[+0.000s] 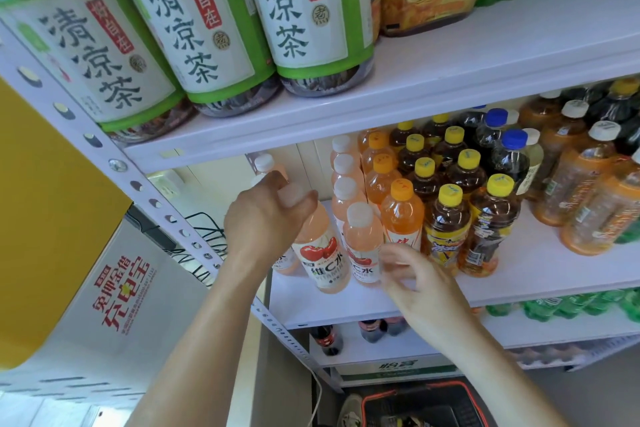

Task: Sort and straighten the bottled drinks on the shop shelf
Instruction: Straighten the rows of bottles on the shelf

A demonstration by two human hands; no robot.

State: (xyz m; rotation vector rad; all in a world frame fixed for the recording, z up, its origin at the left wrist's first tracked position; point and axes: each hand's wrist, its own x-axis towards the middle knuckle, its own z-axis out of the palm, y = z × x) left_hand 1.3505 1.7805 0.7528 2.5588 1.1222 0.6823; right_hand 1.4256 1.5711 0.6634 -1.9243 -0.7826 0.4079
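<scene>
My left grip (272, 217) clasps a tilted pink bottle (320, 255) by its cap at the shelf's (540, 267) left end; my right grip (414, 276) hangs slack beside the pink row (346, 184); tea rows (446, 180) look straight, pink unfinished.

White shelf (526, 274) — pink bottles (363, 243), orange bottles (401, 215), dark tea bottles (446, 225) in rows.
</scene>
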